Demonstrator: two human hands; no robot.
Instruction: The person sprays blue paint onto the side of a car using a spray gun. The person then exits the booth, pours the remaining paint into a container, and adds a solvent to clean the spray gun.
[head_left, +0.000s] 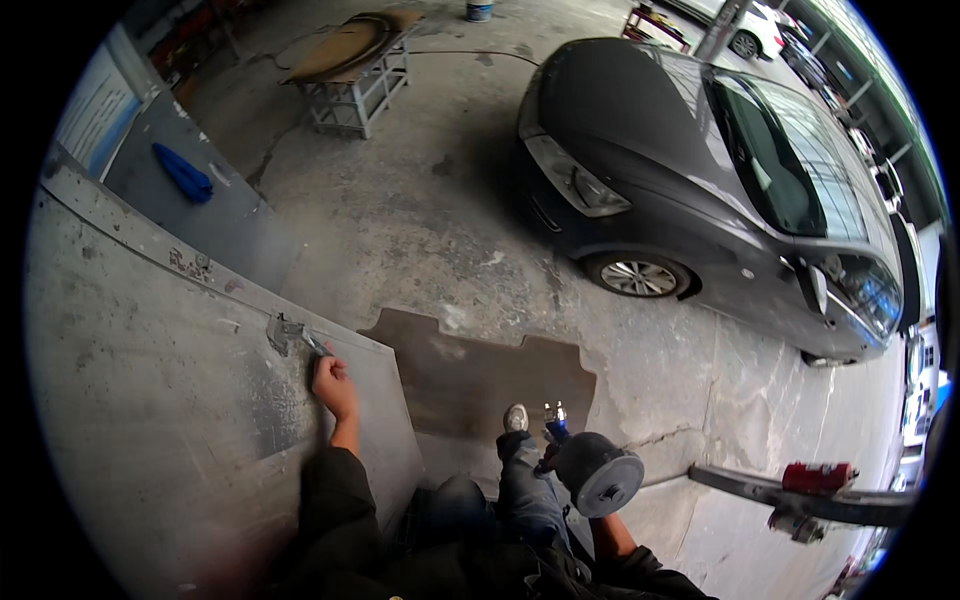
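My left hand point(335, 387) is closed on a small flat scraper point(316, 344), held against the large grey panel point(170, 400) at my left. Beside the scraper tip lies a grey smear point(285, 334), and a darker rubbed patch point(280, 405) shows nearer to me. Low in front of my legs is a spray gun point(556, 428) with a blue body and silver nozzle. Its round dark grey cup point(597, 475) hides most of my right hand point(546, 462), which appears wrapped round the gun's grip.
A dark grey car point(690, 180) stands at the far right. A brown mat point(480, 375) lies on the concrete before my shoe. Farther off is a white metal stand point(355, 95) with a brown board. A bar with a red cylinder point(820, 477) juts in at right. A blue cloth point(182, 173) lies at left.
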